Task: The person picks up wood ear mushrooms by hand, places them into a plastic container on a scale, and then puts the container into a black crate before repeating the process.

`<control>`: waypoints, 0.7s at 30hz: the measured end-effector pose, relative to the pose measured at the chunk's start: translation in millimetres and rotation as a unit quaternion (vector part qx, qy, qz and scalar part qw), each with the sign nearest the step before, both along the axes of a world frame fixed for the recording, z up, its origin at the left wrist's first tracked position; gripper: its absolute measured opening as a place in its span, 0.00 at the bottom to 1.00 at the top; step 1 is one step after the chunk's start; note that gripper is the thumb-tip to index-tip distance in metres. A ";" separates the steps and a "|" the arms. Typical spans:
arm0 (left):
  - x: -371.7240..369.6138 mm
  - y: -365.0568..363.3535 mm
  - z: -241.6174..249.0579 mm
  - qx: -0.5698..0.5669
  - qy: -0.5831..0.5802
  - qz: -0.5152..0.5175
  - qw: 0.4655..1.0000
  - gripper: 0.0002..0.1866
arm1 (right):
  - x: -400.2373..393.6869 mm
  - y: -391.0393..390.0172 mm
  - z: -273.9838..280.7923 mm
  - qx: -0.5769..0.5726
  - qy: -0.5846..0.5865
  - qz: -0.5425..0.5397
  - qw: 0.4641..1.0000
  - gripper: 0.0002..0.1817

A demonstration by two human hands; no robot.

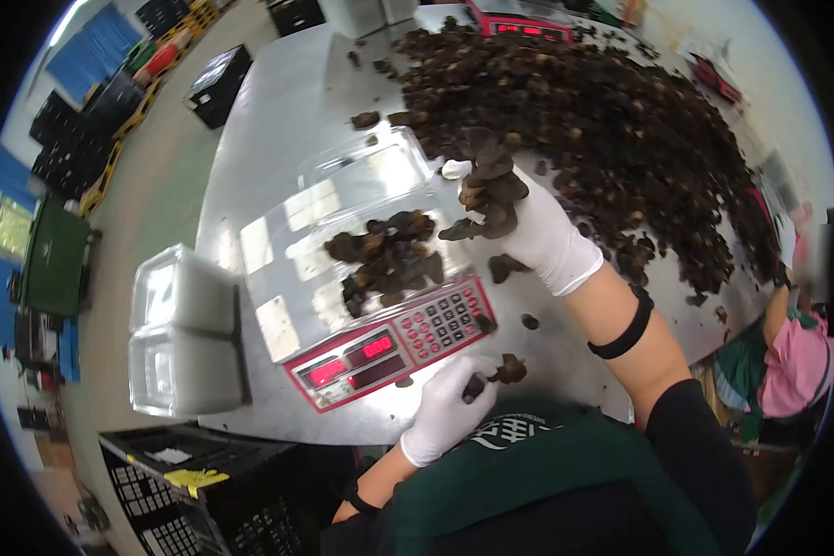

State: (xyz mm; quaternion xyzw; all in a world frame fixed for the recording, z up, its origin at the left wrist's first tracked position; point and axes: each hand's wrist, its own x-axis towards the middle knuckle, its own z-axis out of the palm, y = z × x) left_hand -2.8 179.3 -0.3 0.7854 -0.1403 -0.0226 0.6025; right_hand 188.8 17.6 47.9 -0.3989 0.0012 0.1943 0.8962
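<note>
My right hand [537, 227], in a white glove, is closed around several dark brown mushrooms [496, 190] above the table, to the right of the scale. At the scale's front edge my left hand [449, 403], also gloved in white, grips a few small dark mushrooms [507, 370] in its fingers. Between them stands a red and silver digital scale [426, 334] with lit red digits. On its platform lies an open clear plastic clamshell box [329, 296], its lid folded back. A clump of mushrooms [389, 259] sits inside the box.
A large mushroom heap [602, 120] covers the right of the metal table [259, 120]. Stacked clear boxes [181, 329] stand left; black crates [195, 482] are below. A second scale [524, 28] is at the back. Another person's pink sleeve [797, 361] shows at right.
</note>
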 end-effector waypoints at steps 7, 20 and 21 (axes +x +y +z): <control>-8.6 4.8 -18.1 -0.012 -0.002 -0.015 1.000 0.09 | -8.6 98.8 17.0 -0.594 -0.470 -0.074 0.648 0.15; -2.5 13.4 -20.2 -0.015 -0.006 -0.028 0.999 0.09 | 3.2 31.7 61.9 -0.422 -0.218 0.100 0.874 0.24; -1.7 12.8 -20.6 -0.015 -0.007 -0.029 0.999 0.09 | 2.7 27.3 63.0 -0.424 -0.205 0.090 0.878 0.24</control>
